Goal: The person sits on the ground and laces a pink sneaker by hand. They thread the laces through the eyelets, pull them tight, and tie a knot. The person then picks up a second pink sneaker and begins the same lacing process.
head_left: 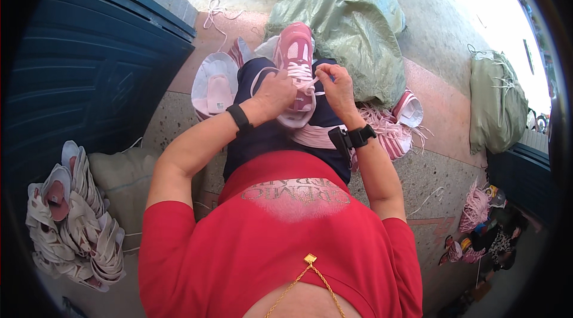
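Note:
A pink and white sneaker (293, 49) lies on my lap, toe pointing away from me. Pale laces (299, 72) cross its front through the eyelets. My left hand (274, 96) is closed at the left side of the lacing, its fingertips pinching a lace against the shoe. On the other side, my right hand (338, 90) pinches a lace strand, held a little off the shoe's right edge. The exact grip of the left fingertips is partly hidden by the hand itself. A loop of lace curves out left of the shoe.
Pale shoe pieces (216, 86) rest left of my knees. A green woven sack (358, 31) lies ahead, with pink laced uppers (388, 130) beside it. Stacked white uppers (74, 216) stand at left near a dark blue door (107, 61). Another filled sack (497, 103) is at right.

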The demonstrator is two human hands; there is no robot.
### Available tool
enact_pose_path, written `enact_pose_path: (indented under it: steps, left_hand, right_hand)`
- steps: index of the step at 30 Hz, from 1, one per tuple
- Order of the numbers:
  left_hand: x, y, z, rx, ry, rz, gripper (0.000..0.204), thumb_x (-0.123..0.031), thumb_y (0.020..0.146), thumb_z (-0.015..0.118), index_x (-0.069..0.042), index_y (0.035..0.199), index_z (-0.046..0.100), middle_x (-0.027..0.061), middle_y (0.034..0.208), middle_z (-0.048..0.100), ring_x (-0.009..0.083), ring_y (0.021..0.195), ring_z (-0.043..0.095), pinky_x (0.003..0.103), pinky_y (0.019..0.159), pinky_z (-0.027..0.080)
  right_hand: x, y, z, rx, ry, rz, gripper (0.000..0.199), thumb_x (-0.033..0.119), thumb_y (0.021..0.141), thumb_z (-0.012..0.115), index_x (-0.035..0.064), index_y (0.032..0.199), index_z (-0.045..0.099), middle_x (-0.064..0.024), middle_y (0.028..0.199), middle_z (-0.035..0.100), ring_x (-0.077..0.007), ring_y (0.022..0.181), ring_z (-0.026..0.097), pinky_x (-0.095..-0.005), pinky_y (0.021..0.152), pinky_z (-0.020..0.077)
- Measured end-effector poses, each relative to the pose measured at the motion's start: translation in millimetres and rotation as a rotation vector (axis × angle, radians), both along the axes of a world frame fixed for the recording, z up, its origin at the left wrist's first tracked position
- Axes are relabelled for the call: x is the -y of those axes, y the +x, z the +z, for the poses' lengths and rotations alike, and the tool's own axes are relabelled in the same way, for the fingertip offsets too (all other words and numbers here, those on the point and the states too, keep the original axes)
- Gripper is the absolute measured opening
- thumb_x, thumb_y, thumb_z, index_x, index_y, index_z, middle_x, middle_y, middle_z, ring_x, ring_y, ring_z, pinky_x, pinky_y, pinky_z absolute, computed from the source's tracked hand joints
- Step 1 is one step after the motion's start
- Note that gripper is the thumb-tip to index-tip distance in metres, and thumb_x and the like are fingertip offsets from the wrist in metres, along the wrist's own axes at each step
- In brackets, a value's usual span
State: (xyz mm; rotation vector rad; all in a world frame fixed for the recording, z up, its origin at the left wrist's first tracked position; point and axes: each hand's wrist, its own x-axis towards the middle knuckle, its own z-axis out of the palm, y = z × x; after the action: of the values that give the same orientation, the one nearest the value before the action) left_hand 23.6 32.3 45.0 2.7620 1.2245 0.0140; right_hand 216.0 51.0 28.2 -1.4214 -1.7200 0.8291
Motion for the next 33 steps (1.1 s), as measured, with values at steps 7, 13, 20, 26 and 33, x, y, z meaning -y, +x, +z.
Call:
enact_pose_path:
  steps: [7, 13, 20, 26, 33]
  left_hand:
    - [-54, 8, 30, 1.036, -0.658, 0.574, 0.017, -0.013, 0.089, 0.059, 0.002, 0.092, 0.064, -0.0003, 0.079, 0.062, 0.0046, 0.071, 0.054, 0.021, 0.061, 0.045]
    - [-72, 15, 22, 1.138, -0.787, 0.599, 0.017, -0.014, 0.089, 0.061, 0.002, 0.096, 0.062, 0.0011, 0.082, 0.061, 0.0042, 0.072, 0.053, 0.019, 0.062, 0.045]
    - [-89, 3, -5, 1.238, -0.886, 0.703, 0.020, -0.014, 0.086, 0.063, 0.002, 0.098, 0.062, 0.0021, 0.083, 0.062, 0.0060, 0.071, 0.055, 0.020, 0.062, 0.046]
    - [-106, -101, -69, 0.679, -0.216, 0.945, 0.027, -0.026, 0.077, 0.062, -0.005, 0.095, 0.066, 0.0170, 0.091, 0.067, 0.0321, 0.088, 0.064, 0.039, 0.079, 0.049]
    - [24, -254, -139, 0.023, -0.293, 1.296, 0.038, -0.027, 0.079, 0.062, -0.003, 0.108, 0.060, 0.0218, 0.105, 0.063, 0.0368, 0.094, 0.062, 0.043, 0.087, 0.047]
  right_hand:
    - [-33, -20, 18, -0.330, -0.182, 0.002, 0.015, 0.013, 0.081, 0.065, 0.0003, 0.089, 0.068, -0.0107, 0.077, 0.066, -0.0166, 0.072, 0.060, -0.0294, 0.067, 0.0465]
    - [-47, -24, 26, -0.426, -0.242, -0.019, 0.016, 0.010, 0.083, 0.063, -0.0034, 0.090, 0.067, -0.0083, 0.076, 0.066, -0.0099, 0.068, 0.058, -0.0251, 0.063, 0.0466]
    - [-71, -26, 17, -0.248, -0.145, 0.059, 0.025, 0.014, 0.084, 0.062, -0.0043, 0.101, 0.063, -0.0145, 0.085, 0.066, -0.0184, 0.076, 0.062, -0.0302, 0.071, 0.0486]
    - [-54, 37, -34, 0.066, 0.025, -0.154, 0.036, 0.017, 0.083, 0.062, -0.0026, 0.113, 0.057, -0.0166, 0.100, 0.063, -0.0236, 0.089, 0.061, -0.0330, 0.082, 0.0478]
    - [60, 194, -117, 0.127, -0.542, -0.358, 0.027, 0.016, 0.083, 0.061, -0.0052, 0.099, 0.063, -0.0108, 0.090, 0.065, -0.0158, 0.084, 0.060, -0.0275, 0.077, 0.0464]
